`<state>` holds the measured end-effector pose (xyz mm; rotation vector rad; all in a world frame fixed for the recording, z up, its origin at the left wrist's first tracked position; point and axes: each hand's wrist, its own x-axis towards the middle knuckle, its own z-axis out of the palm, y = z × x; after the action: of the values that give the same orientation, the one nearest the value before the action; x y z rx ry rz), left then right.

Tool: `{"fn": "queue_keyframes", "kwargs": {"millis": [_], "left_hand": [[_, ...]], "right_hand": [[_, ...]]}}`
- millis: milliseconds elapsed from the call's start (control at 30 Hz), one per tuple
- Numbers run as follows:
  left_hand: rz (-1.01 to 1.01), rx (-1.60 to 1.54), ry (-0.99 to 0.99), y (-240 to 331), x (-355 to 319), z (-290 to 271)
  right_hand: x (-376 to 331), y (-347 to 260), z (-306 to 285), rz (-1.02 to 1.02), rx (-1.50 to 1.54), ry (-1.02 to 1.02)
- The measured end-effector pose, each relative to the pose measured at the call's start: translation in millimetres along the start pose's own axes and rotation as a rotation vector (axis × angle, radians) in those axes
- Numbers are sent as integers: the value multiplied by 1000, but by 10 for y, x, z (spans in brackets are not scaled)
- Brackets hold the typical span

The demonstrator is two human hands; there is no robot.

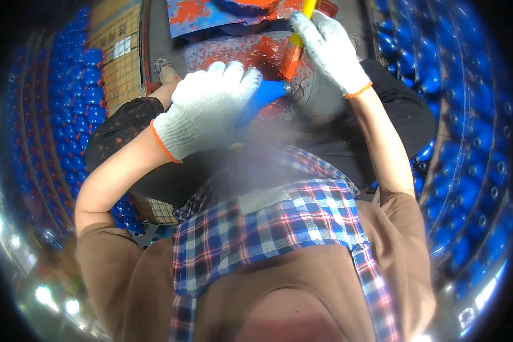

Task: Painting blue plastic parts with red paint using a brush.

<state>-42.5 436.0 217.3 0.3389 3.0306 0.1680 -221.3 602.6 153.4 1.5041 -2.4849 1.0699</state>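
Holding a small blue cylinder (pixel 266 94) near the centre, my left hand (pixel 208 108) in a white knit glove is curled tight around its body, the neck pointing right. My right hand (pixel 330 51), gloved alike, is clamped around a yellow-handled brush (pixel 297 41) whose orange-stained end meets the neck. Far of both lies a board (pixel 211 17) smeared with red paint. Rows of blue cylinders (pixel 77 114) stand stacked left and right. I judge the cylinder rigid metal, fairly heavy, smooth and apt to slip; grip stays best around the body, clear of wet paint.
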Motion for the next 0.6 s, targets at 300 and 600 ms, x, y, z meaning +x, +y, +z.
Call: {"fn": "queue_keyframes", "kwargs": {"millis": [300,600], "left_hand": [[84,-70,-26,-56,52,-104],[-6,-438,-30,-150,32,-102]], "right_hand": [[-80,-54,-61,-545,-366,250],[-220,-552,-385,-30,276,155]]}}
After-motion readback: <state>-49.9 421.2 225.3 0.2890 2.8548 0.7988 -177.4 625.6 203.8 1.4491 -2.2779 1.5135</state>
